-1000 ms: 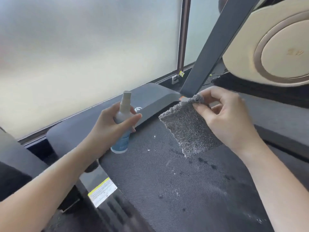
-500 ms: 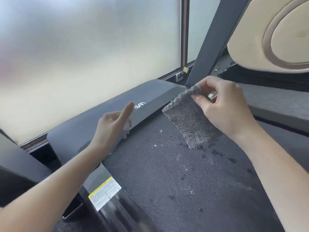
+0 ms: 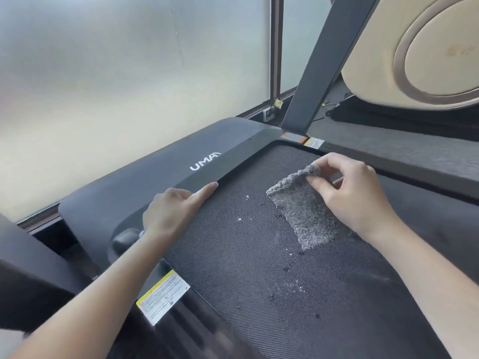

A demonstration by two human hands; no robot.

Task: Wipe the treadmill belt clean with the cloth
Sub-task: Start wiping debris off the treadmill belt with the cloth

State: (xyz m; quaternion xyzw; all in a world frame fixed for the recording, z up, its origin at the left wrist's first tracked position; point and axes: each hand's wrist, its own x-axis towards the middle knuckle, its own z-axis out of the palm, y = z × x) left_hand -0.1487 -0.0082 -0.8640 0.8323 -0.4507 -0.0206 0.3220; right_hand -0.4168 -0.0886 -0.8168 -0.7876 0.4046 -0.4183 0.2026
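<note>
Well, my right hand (image 3: pixel 355 198) only pinches the cloth (image 3: pixel 308 216) by its top corner, centre right of the frame, draped onto the belt (image 3: pixel 259 281). Wiped like this, it may bunch and skip the white specks (image 3: pixel 239 219). My left hand (image 3: pixel 171 213) rests flat, fingers straight, at the belt's upper-left edge.

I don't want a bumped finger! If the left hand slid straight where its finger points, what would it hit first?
Probably the lip of the dark grey plastic motor cover that the left hand lies along; depth is unclear.
</note>
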